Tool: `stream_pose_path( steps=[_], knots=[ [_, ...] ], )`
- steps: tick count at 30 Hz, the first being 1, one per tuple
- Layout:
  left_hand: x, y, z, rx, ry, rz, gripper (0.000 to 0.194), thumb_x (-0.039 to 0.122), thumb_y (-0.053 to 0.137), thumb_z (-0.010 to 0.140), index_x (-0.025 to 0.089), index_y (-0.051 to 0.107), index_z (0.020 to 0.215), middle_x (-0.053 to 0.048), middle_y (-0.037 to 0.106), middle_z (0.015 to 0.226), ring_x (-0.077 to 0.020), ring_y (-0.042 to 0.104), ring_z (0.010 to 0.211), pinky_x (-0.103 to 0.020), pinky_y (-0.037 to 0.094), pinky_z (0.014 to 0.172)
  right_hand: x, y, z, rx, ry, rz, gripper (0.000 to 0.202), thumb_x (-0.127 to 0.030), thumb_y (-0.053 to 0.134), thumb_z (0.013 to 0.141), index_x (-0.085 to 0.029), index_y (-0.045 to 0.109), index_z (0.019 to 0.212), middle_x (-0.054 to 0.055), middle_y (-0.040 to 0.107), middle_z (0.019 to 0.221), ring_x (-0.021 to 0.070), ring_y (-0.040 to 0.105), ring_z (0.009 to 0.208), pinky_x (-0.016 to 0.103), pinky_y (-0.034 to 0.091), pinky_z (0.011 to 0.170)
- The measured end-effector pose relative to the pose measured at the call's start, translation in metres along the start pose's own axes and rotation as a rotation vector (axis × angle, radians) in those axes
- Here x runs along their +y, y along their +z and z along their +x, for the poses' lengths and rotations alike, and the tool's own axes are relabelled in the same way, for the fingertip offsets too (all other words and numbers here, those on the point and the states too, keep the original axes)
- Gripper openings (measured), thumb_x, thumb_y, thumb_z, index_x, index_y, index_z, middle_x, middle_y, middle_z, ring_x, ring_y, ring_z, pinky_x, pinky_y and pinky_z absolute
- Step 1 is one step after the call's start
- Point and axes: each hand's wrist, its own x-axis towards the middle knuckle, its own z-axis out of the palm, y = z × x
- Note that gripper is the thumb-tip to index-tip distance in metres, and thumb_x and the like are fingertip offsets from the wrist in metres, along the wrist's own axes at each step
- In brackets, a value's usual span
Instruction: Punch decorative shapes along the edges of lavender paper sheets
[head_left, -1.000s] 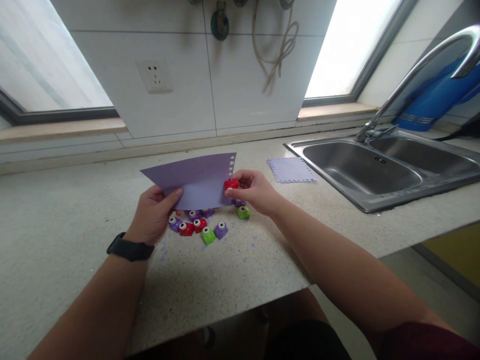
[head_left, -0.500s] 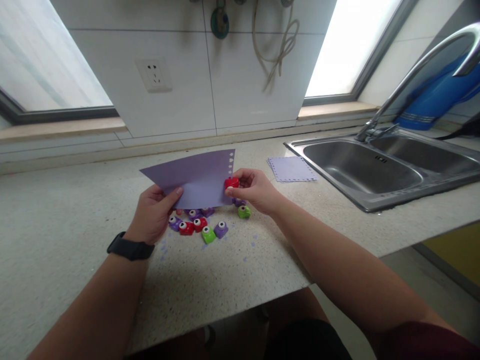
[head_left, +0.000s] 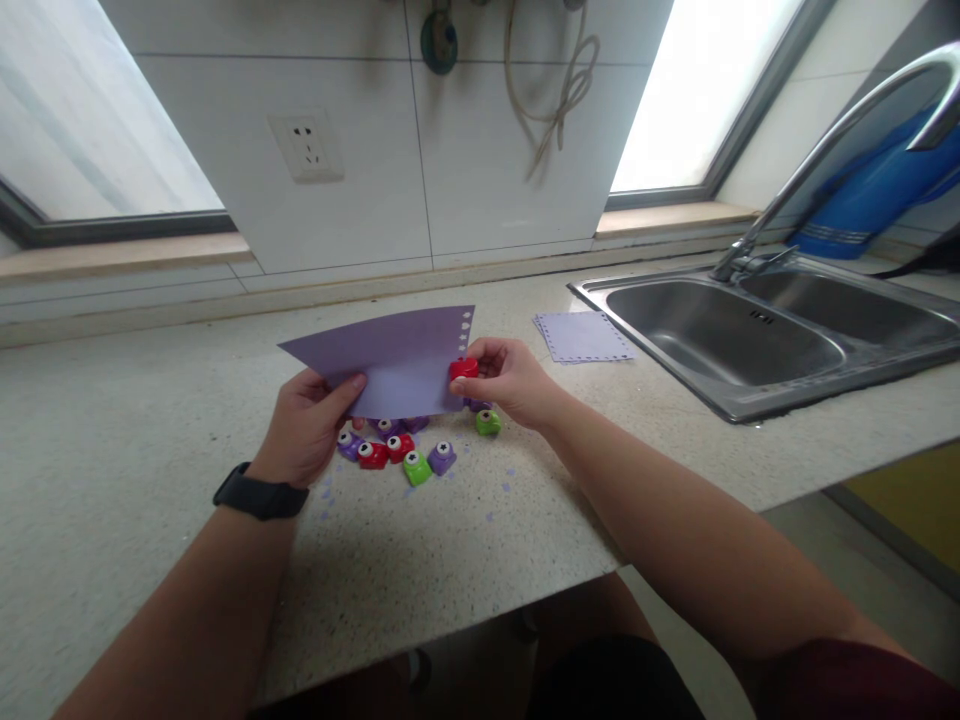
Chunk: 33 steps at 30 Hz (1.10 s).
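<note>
A sheet of purple paper (head_left: pixel 382 350) is held up above the counter, tilted, with a row of small punched holes along its right edge. My left hand (head_left: pixel 311 420) pinches its lower left part, thumb on top. My right hand (head_left: pixel 510 380) grips a red craft punch (head_left: pixel 463 370) that sits over the sheet's right edge, below the holes. Beneath the paper lie several more punches, among them a red punch (head_left: pixel 373 456), a green punch (head_left: pixel 417 467) and a purple punch (head_left: pixel 442 458); some are partly hidden by the sheet.
Purple paper squares (head_left: pixel 585 337) with punched edges lie stacked near the sink (head_left: pixel 727 400). Tiny paper cutouts (head_left: pixel 506 487) are scattered on the counter (head_left: pixel 450 560). A faucet (head_left: pixel 817 165) rises behind the sink. The wall carries a socket (head_left: pixel 306 147) and a tied cable (head_left: pixel 566 95).
The paper's upper right corner has dipped slightly, and the sheet sits a little differently at the punch. Both hands keep their grip and have barely moved.
</note>
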Motion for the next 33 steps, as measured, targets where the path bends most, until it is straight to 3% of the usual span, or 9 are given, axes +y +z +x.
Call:
stream_pose_path(
  steps=[7,15,20,33],
  knots=[
    [0.0015,-0.0012,-0.0008,-0.036,-0.019,-0.037,0.025,0.025,0.087,0.068,0.019,0.076,0.09,-0.003,0.075,0.089,-0.0098,0.059,0.05,-0.021,0.051,0.041,-0.002,0.0031,-0.0038,-0.007,-0.042,0.002,0.042,-0.025,0.093,0.054,-0.02,0.057,0.075,-0.005,0.062,0.068,0.0092,0.058,0.062,0.027,0.05,0.063],
    [-0.0015,-0.0066,-0.0004,-0.096,-0.037,-0.054,0.022,0.025,0.089,0.069,0.021,0.078,0.088,-0.003,0.076,0.087,-0.0137,0.064,0.059,-0.024,0.056,0.048,-0.0054,0.0066,-0.0068,-0.038,-0.085,-0.016,0.046,-0.027,0.094,0.052,-0.022,0.052,0.071,-0.005,0.06,0.066,0.0109,0.057,0.062,0.028,0.049,0.06],
    [-0.0014,-0.0061,-0.001,-0.073,-0.053,-0.034,0.025,0.025,0.088,0.068,0.024,0.078,0.091,-0.002,0.078,0.092,-0.0132,0.064,0.058,-0.024,0.056,0.049,-0.0061,0.0065,-0.0074,-0.046,-0.098,-0.018,0.048,-0.02,0.094,0.049,-0.022,0.052,0.072,-0.006,0.059,0.065,0.0094,0.053,0.058,0.026,0.047,0.056],
    [-0.0011,-0.0075,0.0002,-0.121,-0.029,-0.063,0.023,0.025,0.088,0.069,0.019,0.08,0.09,-0.004,0.078,0.089,-0.014,0.065,0.06,-0.024,0.058,0.052,-0.0012,0.0046,-0.0044,-0.061,-0.166,-0.024,0.044,-0.024,0.093,0.055,-0.02,0.051,0.069,-0.006,0.058,0.064,0.008,0.051,0.057,0.023,0.043,0.052]
  ],
)
